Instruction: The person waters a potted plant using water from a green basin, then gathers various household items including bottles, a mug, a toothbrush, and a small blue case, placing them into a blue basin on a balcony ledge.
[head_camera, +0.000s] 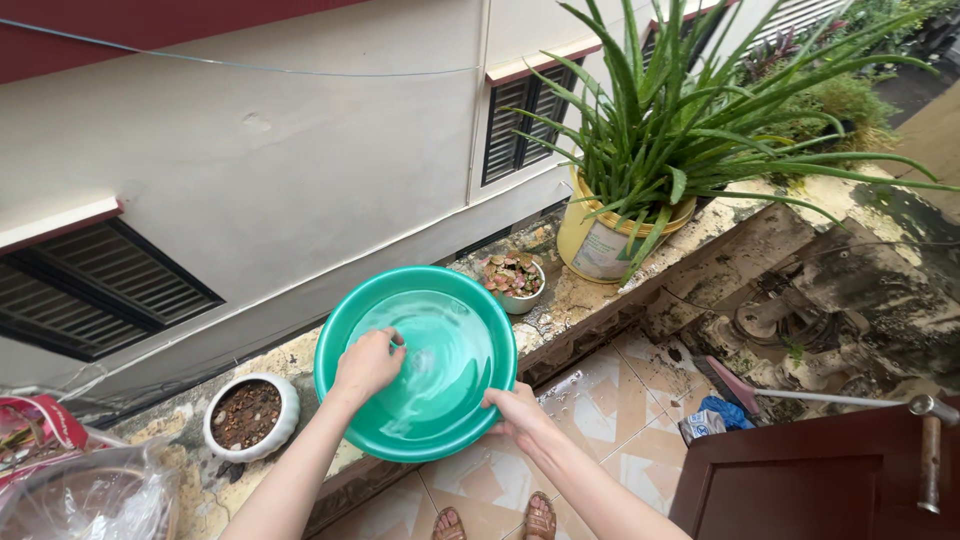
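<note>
Basin: a round green plastic basin (420, 340) is tilted toward the camera over the parapet ledge (590, 300), with water swirling inside.
Left hand: the left hand (368, 362) reaches inside the basin, fingers curled together against the wet inner wall.
Right hand: the right hand (517, 410) is clamped on the basin's lower right rim, holding it up.
Ledge: a small white pot of soil (250, 415) sits left of the basin; a little pot of reddish succulents (515, 280) and a yellow bucket with a spiky green plant (610, 240) stand to its right.
Floor: patterned tiles (590, 400), sandalled feet (495, 522) below.
</note>
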